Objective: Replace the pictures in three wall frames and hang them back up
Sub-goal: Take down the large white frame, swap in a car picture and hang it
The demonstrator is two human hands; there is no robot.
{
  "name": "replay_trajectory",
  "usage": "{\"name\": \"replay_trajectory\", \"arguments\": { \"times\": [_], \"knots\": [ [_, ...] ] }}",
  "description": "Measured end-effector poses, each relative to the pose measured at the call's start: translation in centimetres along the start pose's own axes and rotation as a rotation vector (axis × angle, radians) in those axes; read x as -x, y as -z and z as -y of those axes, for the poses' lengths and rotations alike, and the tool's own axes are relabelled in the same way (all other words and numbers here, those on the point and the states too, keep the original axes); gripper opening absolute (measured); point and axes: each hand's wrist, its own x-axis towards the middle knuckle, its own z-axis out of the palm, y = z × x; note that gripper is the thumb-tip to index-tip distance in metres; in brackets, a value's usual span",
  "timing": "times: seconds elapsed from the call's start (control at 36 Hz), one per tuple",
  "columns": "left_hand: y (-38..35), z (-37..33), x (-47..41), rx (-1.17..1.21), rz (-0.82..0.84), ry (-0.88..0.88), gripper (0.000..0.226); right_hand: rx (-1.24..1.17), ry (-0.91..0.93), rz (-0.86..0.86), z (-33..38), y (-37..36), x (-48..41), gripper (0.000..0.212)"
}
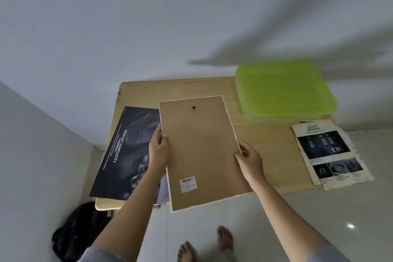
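Note:
A white picture frame (202,151) faces away from me, showing its brown backing board, a small dark hanger near the top and a barcode sticker low down. I hold it above the low wooden table (263,147), tilted slightly. My left hand (158,149) grips its left edge, thumb on the backing. My right hand (248,159) grips its right edge. A dark poster (127,151) reading "ROBUST SIMPLICITY" lies on the table to the left, partly under the frame. A printed sheet (329,153) headed "SAFETY" lies at the table's right edge.
A green-lidded plastic box (285,89) sits at the table's back right, against the white wall. A black bag (78,234) lies on the floor at the lower left. My bare feet (204,244) stand on pale glossy tiles in front of the table.

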Motion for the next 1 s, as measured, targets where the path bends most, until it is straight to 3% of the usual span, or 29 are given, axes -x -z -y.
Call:
{"name": "replay_trajectory", "arguments": {
  "times": [0.17, 0.22, 0.28, 0.39, 0.78, 0.89, 1.0],
  "knots": [
    [0.1, 4.0, -3.1, -0.135, -0.053, -0.029, 0.038, 0.163, 0.112, -0.057, 0.2, -0.4, -0.1, 0.041],
    [-0.5, 8.0, -5.6, -0.168, -0.055, -0.003, 0.052, 0.187, 0.126, -0.058, 0.0, -0.2, -0.3, 0.041],
    [-0.9, 7.1, -4.7, -0.211, -0.067, 0.028, 0.058, 0.211, 0.134, -0.05, -0.4, -0.1, -0.6, 0.042],
    [-1.4, 2.4, -2.0, -0.241, -0.098, 0.064, 0.04, 0.256, 0.17, -0.04, -0.6, -0.3, -0.7, 0.042],
    [-0.5, 2.8, -3.6, -0.376, -0.03, 0.058, 0.045, 0.381, 0.223, 0.002, -0.2, -0.6, -0.8, 0.044],
    [0.1, 2.2, -5.5, -0.392, -0.029, 0.027, 0.03, 0.41, 0.346, -0.032, 0.9, -1.6, -1.9, 0.046],
    [0.7, 1.4, -8.6, -0.385, -0.033, -0.011, 0.022, 0.402, 0.459, 0.097, 3.0, -4.3, -4.8, 0.037]
  ]
}}
